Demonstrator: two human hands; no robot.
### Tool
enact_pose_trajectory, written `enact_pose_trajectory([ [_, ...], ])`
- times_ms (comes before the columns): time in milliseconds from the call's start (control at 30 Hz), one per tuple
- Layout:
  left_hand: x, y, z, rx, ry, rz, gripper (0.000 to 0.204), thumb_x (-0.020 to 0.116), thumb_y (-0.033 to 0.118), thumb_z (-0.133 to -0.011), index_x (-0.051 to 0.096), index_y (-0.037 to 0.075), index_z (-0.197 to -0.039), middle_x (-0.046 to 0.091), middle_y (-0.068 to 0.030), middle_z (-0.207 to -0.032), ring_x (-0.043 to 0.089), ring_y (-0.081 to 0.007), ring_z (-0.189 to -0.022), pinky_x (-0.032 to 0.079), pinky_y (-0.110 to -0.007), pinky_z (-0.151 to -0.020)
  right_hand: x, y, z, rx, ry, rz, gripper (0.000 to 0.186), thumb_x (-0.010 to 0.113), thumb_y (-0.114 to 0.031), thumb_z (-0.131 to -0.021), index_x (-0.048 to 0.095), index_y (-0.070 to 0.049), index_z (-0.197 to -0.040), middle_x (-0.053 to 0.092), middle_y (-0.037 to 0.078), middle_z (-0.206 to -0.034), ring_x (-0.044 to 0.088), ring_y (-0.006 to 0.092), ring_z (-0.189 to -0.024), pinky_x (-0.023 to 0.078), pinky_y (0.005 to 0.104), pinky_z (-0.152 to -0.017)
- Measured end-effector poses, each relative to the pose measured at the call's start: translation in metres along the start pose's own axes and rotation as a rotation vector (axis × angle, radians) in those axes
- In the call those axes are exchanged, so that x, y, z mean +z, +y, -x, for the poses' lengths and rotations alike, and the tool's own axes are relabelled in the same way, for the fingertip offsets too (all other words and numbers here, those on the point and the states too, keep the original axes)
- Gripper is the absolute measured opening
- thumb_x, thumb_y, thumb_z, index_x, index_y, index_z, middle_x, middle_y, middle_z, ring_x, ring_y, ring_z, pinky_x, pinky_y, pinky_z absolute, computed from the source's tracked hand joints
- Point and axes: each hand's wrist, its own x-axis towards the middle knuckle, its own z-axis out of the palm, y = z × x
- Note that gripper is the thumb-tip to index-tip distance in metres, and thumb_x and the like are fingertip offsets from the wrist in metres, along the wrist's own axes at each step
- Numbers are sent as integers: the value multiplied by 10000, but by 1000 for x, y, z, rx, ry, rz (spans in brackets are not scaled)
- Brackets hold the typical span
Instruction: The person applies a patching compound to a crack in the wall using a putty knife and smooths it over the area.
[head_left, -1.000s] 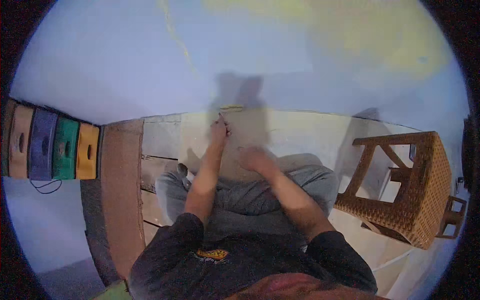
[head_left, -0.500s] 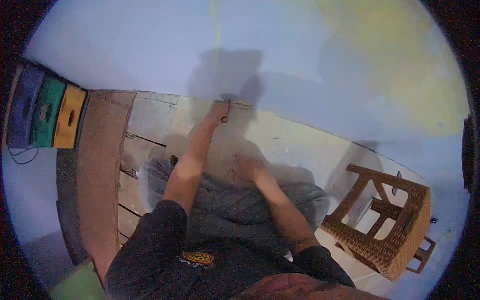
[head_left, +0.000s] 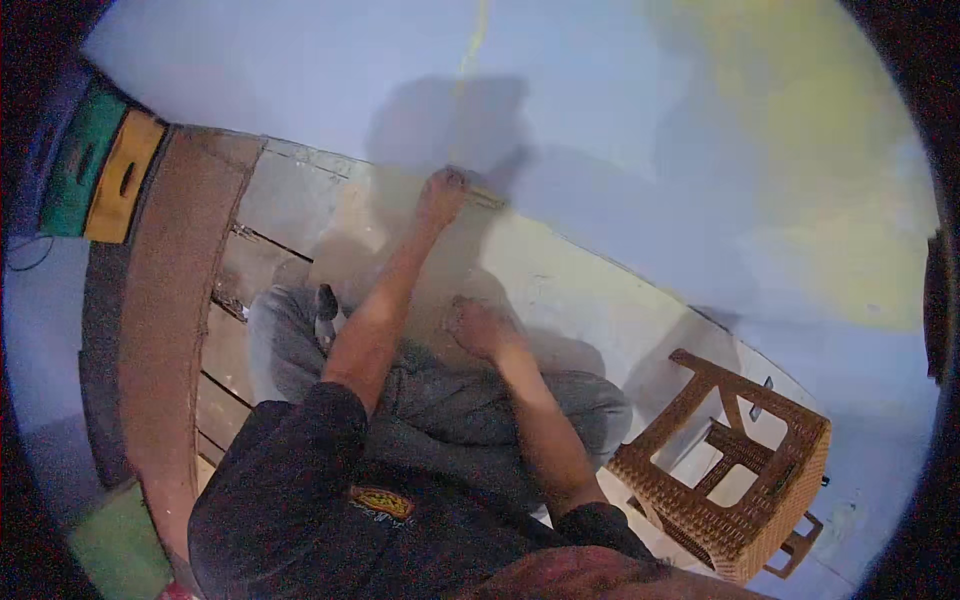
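My left hand [head_left: 441, 197] is stretched forward to the foot of the pale wall [head_left: 620, 120], its fingers closed. A small dark thing shows at the fingertips, too shadowed to name. Just right of the hand, a thin yellowish strip [head_left: 486, 198] lies along the base of the wall. My right hand [head_left: 482, 326] is held low over the floor in front of my crossed legs, fingers loosely apart in shadow. It appears to hold nothing.
A brown woven stool [head_left: 720, 460] lies tipped on its side at the right. On the left are a unit with coloured drawers [head_left: 125, 175], a long brown board [head_left: 180, 290] and a green flat thing [head_left: 122, 545]. Pale tiles [head_left: 300, 205] cover the floor.
My view has shifted, so the drawers and stool sit further left. My left hand stays near the wall's foot but has turned, its knuckles now closer to the wall. The right hand has curled slightly.
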Motion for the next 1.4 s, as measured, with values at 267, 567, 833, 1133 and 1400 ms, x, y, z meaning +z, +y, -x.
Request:
enact_pose_trajectory([
  [267, -49, 29, -6, -825, -763, 854, 169, 550, 172, -928, 635, 36, -984, 568, -76, -781, 507, -179, -602, 483, -363, -547, 37, 54, -26, -54, 19, 34, 535, 537, -449, -923, 558, -35, -1261, 619, 251, -1189, 594, 435, -1102, 468, 528, -933],
  [567, -70, 47, -27, -1012, -480, 1372, 88, 538, 54, -863, 517, 80, -781, 351, 6, -557, 304, -131, -446, 271, -300, -389, 70, 51, -1, -95, 223, -215, 622, 543, -484, -913, 439, -125, -1410, 445, 180, -1430, 426, 407, -1302, 320, 531, -1088],
  [833, -25, 22, -10, -483, -313, 739, 113, 553, 128, -921, 514, 25, -895, 546, -110, -711, 515, -178, -570, 402, -372, -459, 5, 2, -4, 3, 89, 42, 598, 518, -522, -923, 539, -56, -1296, 596, 226, -1255, 577, 414, -1144, 442, 516, -983],
  [1133, -15, 20, -12, -188, -330, 206, 326, 618, 166, -881, 561, -30, -1135, 646, -187, -1021, 622, -301, -939, 510, -409, -768, 79, 79, -39, -102, 193, -93, 580, 538, -490, -930, 519, -77, -1337, 589, 225, -1270, 562, 423, -1162, 438, 517, -989],
  [1400, -29, 25, -15, -287, -590, 286, 375, 524, 178, -936, 529, 2, -1267, 646, -198, -1011, 625, -272, -959, 507, -460, -820, -9, 6, -19, 135, -201, -80, 585, 526, -521, -926, 541, -104, -1335, 561, 182, -1336, 554, 393, -1196, 434, 509, -1005],
])
